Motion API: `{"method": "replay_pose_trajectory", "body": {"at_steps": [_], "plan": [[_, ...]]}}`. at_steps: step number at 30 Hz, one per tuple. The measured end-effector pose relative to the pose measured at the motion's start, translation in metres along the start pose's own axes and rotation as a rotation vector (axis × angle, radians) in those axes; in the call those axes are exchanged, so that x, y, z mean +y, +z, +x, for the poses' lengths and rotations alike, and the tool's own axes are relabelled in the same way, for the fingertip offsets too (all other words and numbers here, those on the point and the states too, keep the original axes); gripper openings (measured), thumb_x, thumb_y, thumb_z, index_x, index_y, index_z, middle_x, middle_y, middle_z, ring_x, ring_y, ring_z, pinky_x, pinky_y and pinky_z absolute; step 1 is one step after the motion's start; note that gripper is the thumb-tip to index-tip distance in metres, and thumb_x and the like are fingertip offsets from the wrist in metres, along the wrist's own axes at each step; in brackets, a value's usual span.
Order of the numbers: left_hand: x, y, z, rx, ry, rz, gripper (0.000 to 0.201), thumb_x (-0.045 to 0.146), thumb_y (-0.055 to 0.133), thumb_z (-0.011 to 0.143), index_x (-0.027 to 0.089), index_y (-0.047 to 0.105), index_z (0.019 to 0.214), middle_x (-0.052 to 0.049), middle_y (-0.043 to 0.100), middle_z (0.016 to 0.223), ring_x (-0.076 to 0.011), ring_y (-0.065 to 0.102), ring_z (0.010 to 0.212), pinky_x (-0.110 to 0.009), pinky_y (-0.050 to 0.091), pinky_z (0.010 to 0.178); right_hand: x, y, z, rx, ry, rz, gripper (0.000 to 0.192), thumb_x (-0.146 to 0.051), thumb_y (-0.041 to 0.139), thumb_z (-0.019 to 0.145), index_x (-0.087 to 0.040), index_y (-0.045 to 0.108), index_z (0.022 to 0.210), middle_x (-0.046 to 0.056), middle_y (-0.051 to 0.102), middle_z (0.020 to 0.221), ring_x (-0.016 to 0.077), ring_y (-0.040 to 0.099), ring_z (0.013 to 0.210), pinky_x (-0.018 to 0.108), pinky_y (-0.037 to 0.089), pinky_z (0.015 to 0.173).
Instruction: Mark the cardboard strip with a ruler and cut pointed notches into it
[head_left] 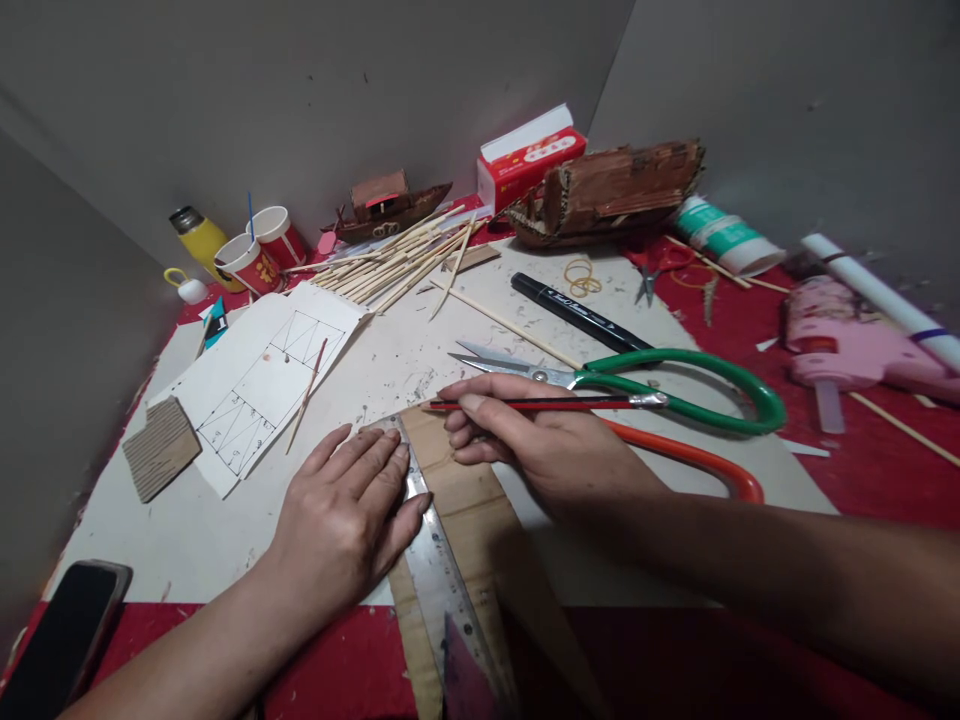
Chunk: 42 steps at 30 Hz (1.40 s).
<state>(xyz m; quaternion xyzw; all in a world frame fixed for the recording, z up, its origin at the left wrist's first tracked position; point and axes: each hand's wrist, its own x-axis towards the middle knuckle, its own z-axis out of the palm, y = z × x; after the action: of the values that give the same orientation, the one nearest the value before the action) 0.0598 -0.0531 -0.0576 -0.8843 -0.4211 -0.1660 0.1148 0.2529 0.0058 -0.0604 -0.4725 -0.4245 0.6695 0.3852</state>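
My left hand [349,505] lies flat with its fingers stretched over a metal ruler [442,570], pressing it onto a strip of brown cardboard [469,495]. In my right hand [540,440] is a red and black pencil [555,403], pinched between thumb and fingers just right of the ruler's far end. The pencil lies nearly level, its tip pointing left and its eraser end right. Right behind that hand rest large scissors [675,365] with one green and one orange handle, blades apart. Shadow darkens the near part of the cardboard.
A paper with a drawn plan [270,390], a corrugated cardboard piece [161,448] and a phone [67,640] are on the left. Wooden sticks [397,265], two model boats [607,195] and cups [251,265] stand behind. A black marker [577,315] and pink glue gun [847,345] lie right.
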Motion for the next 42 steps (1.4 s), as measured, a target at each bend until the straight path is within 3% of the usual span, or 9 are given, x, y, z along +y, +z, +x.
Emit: {"method": "replay_pose_trajectory", "body": {"at_steps": [12,25,42], "plan": [[0.0006,0.0027,-0.0001,-0.034,-0.014,-0.023,0.032,0.024,0.059,0.091,0.004,0.068,0.113,-0.018,0.074,0.116,-0.0333,0.07,0.106,-0.053,0.058,0.088,0.0011,-0.0001,0.0002,-0.014,0.006,0.001,0.013,-0.019,0.057,0.094,-0.015,0.07,0.094,0.001,0.07,0.077,0.0116,0.068,0.073,0.021,0.059,0.067],[0.0008,0.0017,-0.0002,-0.077,-0.027,-0.087,0.048,0.037,0.061,0.087,0.004,0.064,0.121,-0.02,0.07,0.122,-0.0358,0.065,0.113,-0.055,0.054,0.093,0.0064,-0.0037,0.0018,0.015,-0.038,0.115,0.017,-0.024,0.056,0.094,-0.015,0.07,0.097,0.003,0.068,0.08,0.0143,0.066,0.075,0.024,0.061,0.064],[-0.0048,-0.0006,0.0,-0.132,-0.024,-0.149,0.05,0.042,0.062,0.087,0.006,0.063,0.122,-0.021,0.067,0.127,-0.0361,0.062,0.116,-0.057,0.047,0.097,0.0044,-0.0032,0.0016,0.035,-0.021,0.158,0.008,-0.017,0.063,0.087,-0.017,0.071,0.086,0.0,0.069,0.07,0.0123,0.065,0.068,0.023,0.058,0.064]]}}
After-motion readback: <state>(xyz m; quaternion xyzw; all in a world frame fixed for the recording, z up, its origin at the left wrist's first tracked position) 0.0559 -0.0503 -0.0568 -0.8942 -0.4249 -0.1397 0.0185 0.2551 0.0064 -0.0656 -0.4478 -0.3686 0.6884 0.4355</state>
